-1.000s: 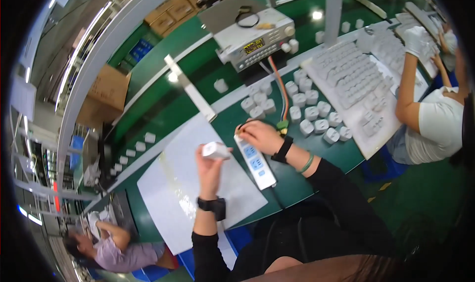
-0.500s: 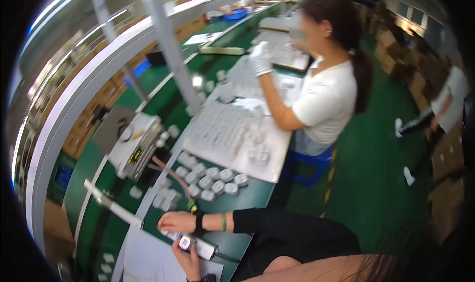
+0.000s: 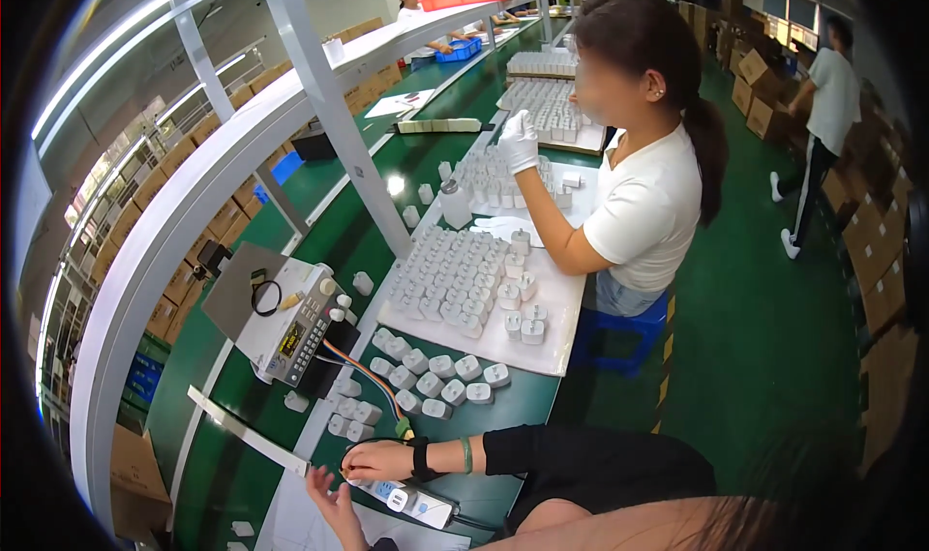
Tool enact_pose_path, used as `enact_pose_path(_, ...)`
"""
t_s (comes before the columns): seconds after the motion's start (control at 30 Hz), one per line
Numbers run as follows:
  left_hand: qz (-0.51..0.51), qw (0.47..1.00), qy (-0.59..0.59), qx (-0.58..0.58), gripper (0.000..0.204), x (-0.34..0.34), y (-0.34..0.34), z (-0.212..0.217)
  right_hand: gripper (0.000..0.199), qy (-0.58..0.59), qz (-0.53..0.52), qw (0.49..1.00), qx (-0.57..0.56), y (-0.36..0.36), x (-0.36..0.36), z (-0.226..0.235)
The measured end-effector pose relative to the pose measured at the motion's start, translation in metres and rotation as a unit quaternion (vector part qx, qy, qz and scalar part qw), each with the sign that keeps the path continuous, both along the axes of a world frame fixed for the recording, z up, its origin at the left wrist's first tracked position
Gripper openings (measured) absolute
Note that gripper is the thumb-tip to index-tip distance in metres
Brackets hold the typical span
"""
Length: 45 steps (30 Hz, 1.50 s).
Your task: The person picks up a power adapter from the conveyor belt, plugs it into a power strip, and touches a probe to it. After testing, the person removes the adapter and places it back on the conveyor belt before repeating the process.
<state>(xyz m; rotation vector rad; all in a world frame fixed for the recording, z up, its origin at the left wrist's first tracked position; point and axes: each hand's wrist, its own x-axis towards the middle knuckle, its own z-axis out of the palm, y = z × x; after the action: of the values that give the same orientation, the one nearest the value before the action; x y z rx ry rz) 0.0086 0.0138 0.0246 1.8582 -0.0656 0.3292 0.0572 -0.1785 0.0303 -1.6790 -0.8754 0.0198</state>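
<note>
My left hand (image 3: 336, 508) is open beside the left end of a white power strip (image 3: 432, 510), its fingers apart and nothing in them. My right hand (image 3: 379, 461) is closed over that same end of the strip; whatever its fingers pinch is hidden. A white charger (image 3: 400, 499) sits on the strip, apart from both hands. Just above my right wrist is a green connector (image 3: 404, 427) on coloured wires, which run to a bench instrument (image 3: 290, 333). Several white chargers (image 3: 426, 385) stand on the green table nearby.
A white board (image 3: 552, 357) bears rows of chargers. Beyond it sits a co-worker (image 3: 634, 203) with a white-gloved hand raised. A grey metal post (image 3: 334, 116) rises from the bench. A pale flat bar (image 3: 247, 430) lies left of my hands. Cardboard boxes (image 3: 871, 270) line the aisle, where another person walks.
My left hand has let go of the charger, which now rests on the strip, and has moved left with its fingers spread. My right hand stays at the strip's end. The view has shifted.
</note>
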Motion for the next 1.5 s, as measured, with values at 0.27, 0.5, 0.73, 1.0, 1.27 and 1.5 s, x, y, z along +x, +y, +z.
enact_pose_path(0.27, -0.069, 0.974, 0.156, -0.147, 0.053, 0.006, 0.002, -0.06, 0.027, -0.04, -0.007, 0.999, -0.01, 0.005, 0.007, 0.001)
enact_pose_path(0.5, 0.027, 0.996, -0.057, 0.058, 0.053, -0.016, -0.008, -0.031, 0.026, 0.012, 0.038, 0.998, -0.043, 0.014, 0.008, 0.007)
enact_pose_path(0.73, -0.016, 0.995, 0.009, 0.095, 0.039, -0.011, -0.02, -0.007, 0.017, -0.05, 0.015, 0.998, -0.028, 0.003, 0.014, 0.023)
enact_pose_path(1.0, -0.014, 0.997, -0.012, 0.075, 0.045, -0.009, -0.017, -0.004, 0.016, -0.061, 0.013, 0.997, 0.041, -0.025, -0.013, 0.107)
enact_pose_path(1.27, -0.029, 0.996, 0.028, 0.076, 0.047, -0.011, -0.016, -0.012, 0.016, 0.007, -0.01, 0.996, -0.084, -0.042, -0.065, 0.035)
enact_pose_path(1.5, -0.011, 0.997, -0.01, 0.075, 0.043, -0.011, -0.017, -0.017, 0.014, -0.024, -0.044, 0.994, -0.093, -0.039, -0.066, 0.03)
